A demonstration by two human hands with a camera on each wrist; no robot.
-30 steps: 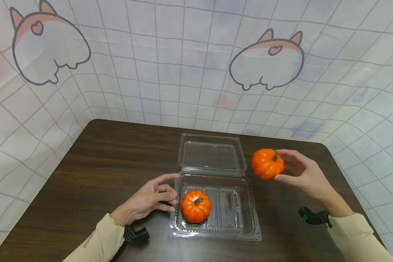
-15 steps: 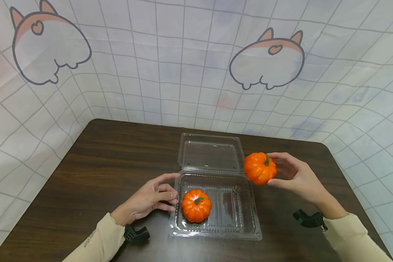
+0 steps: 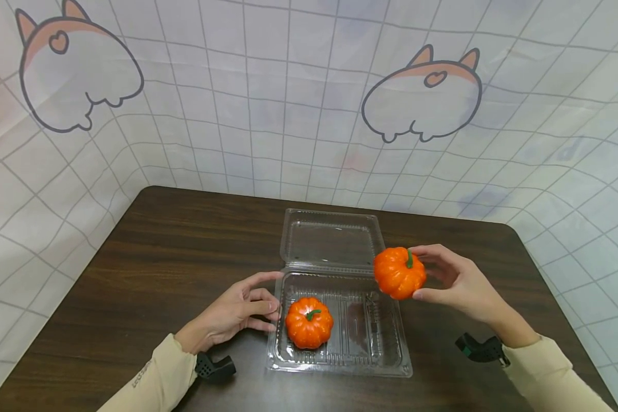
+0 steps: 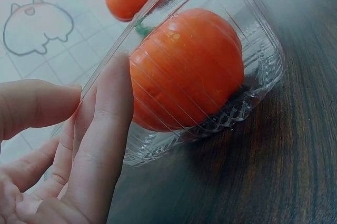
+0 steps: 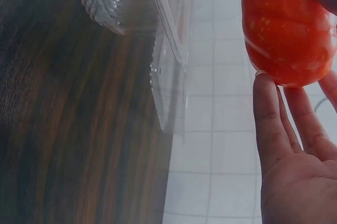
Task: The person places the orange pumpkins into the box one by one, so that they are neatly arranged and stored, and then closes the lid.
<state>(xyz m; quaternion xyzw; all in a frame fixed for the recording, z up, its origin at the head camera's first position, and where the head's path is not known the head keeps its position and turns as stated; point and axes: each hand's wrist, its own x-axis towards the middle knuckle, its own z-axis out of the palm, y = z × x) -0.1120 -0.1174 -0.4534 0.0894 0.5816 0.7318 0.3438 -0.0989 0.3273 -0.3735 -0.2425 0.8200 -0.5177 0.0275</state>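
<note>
A clear plastic clamshell container (image 3: 363, 343) lies on the table with its lid folded back. One small orange pumpkin (image 3: 309, 324) with a green stem sits inside, toward the left wall. At the container's left side, my left hand (image 3: 237, 312) pinches the rim; the left wrist view shows thumb and fingers (image 4: 108, 103) on either side of that edge. My right hand (image 3: 458, 281) holds a second orange pumpkin (image 3: 397, 274) between thumb and fingertips, raised above the container's right rear corner. In the right wrist view this pumpkin (image 5: 287, 29) is apart from the container.
Under everything is a dark wood-grain table (image 3: 185, 246) with rounded far corners. The open lid (image 3: 332, 237) lies behind the container's base. A white gridded curtain (image 3: 309, 103) with cartoon animal prints hangs behind and at both sides.
My right hand has carried its pumpkin leftward and slightly nearer, from right of the container to over its right rear corner. The left hand and the pumpkin inside have stayed put.
</note>
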